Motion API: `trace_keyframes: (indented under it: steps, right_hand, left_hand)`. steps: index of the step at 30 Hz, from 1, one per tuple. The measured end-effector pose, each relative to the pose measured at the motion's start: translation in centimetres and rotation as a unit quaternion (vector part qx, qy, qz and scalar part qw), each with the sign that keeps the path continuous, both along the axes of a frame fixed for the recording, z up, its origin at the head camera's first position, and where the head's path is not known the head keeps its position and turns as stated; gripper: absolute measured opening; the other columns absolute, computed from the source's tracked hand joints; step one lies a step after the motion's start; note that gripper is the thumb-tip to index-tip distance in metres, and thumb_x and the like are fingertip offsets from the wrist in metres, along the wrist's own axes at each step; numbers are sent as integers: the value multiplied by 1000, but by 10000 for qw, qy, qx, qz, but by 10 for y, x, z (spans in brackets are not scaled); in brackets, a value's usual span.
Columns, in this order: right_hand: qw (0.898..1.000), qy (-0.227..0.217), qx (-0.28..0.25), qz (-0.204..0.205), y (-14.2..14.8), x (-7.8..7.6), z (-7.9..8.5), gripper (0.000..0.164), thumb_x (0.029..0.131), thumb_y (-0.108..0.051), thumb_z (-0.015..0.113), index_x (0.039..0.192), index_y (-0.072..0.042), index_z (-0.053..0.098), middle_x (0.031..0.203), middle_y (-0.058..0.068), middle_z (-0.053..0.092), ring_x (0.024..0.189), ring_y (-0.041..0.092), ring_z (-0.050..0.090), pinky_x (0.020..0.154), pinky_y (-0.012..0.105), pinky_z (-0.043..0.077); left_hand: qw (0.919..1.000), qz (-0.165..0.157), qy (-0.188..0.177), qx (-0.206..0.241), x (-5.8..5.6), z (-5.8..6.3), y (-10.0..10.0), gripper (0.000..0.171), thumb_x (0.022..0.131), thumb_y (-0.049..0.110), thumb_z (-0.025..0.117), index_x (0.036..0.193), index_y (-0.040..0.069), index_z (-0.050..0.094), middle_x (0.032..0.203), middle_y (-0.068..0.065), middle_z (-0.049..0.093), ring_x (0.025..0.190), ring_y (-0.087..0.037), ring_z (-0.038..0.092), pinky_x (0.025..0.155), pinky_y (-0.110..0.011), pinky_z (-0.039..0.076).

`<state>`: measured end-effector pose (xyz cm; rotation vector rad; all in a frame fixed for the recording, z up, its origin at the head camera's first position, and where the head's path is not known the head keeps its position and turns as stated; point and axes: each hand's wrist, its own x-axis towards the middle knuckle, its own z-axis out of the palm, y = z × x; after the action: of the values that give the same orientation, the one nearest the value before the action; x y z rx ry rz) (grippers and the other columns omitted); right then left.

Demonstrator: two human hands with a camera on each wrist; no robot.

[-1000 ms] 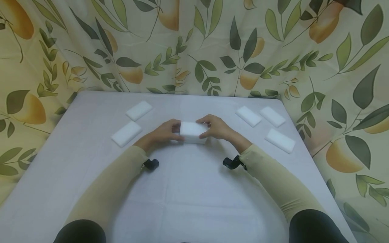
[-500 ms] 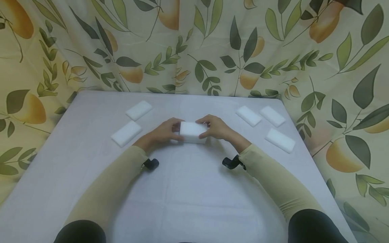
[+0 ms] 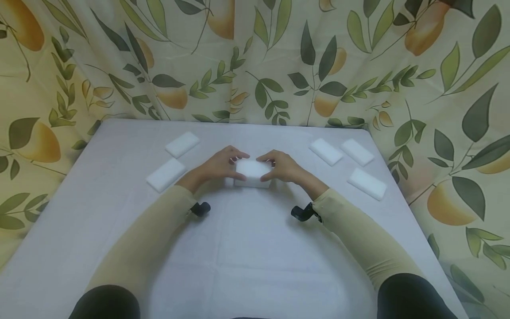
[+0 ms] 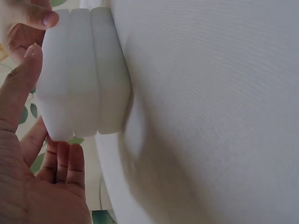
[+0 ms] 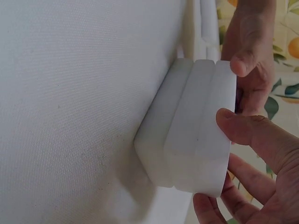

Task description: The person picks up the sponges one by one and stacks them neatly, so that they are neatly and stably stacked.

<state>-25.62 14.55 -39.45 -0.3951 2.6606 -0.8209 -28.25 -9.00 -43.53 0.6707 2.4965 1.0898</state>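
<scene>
Three white sponge blocks [image 4: 84,74] lie flat in a stack at the middle of the table, their long edges nearly flush in both wrist views. In the head view the stack [image 3: 253,172] stands between the two hands. My right hand [image 3: 286,167] holds its right end, thumb on the near side of the top block and fingers round behind. At the other end is my left hand [image 3: 218,165], raised a little, with thumb and fingers spread loosely about the top block's corner. Whether the left fingertips still touch the sponge is hard to tell.
Two more white blocks lie left of the stack, a nearer block [image 3: 166,175] and a farther block [image 3: 182,145]. Three others lie to the right: one block [image 3: 326,152], another block [image 3: 357,153] and a nearer block [image 3: 367,183]. A patterned curtain [image 3: 279,66] hangs behind the white table [image 3: 255,248].
My left hand has loosened and risen slightly, its index finger lifting over the top block's far edge. The right hand and the stack have stayed in place.
</scene>
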Motion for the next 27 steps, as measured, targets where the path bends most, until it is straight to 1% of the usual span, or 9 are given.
trace_keyframes:
  steps: [7, 11, 18, 23, 27]
  right_hand:
    - [10000, -18, 5, -28, 0, 0, 0, 66, 75, -16, 85, 136, -12, 60, 138, 14, 54, 121, 34, 52, 102, 46, 47]
    - [9999, -114, 3, -114, 2, 0, 0, 67, 75, -17, 86, 136, -13, 59, 141, 14, 52, 125, 34, 51, 104, 47, 46]
    - [9997, -181, 4, -186, 6, 1, 1, 67, 75, -20, 86, 136, -13, 60, 141, 15, 52, 126, 35, 51, 105, 47, 45]
    - [9997, -166, -54, -195, 16, 2, 1, 64, 76, -21, 84, 135, -13, 60, 138, 14, 54, 126, 34, 52, 104, 48, 46]
    - [9993, -165, -199, -262, 30, 4, 3, 61, 79, -22, 83, 135, -12, 60, 137, 15, 56, 124, 34, 53, 102, 48, 48]
  left_hand:
    - [9998, -120, 107, -93, -2, 2, 4, 69, 74, 38, 86, 135, 21, 60, 126, -5, 49, 117, -25, 51, 101, -41, 47]
    - [9997, -159, 86, -158, -2, 3, 5, 68, 75, 38, 85, 135, 21, 60, 126, -5, 49, 117, -26, 51, 101, -41, 47]
    - [9996, -181, 81, -189, -2, 3, 6, 68, 76, 39, 84, 136, 21, 60, 126, -5, 50, 117, -25, 50, 100, -42, 47]
    - [9996, -204, 127, -117, -2, 3, 6, 66, 76, 36, 85, 135, 19, 61, 124, -6, 50, 115, -25, 51, 99, -41, 47]
    - [9998, -171, 96, -30, -2, 2, 6, 66, 75, 33, 85, 134, 17, 61, 124, -7, 51, 115, -26, 50, 100, -41, 47]
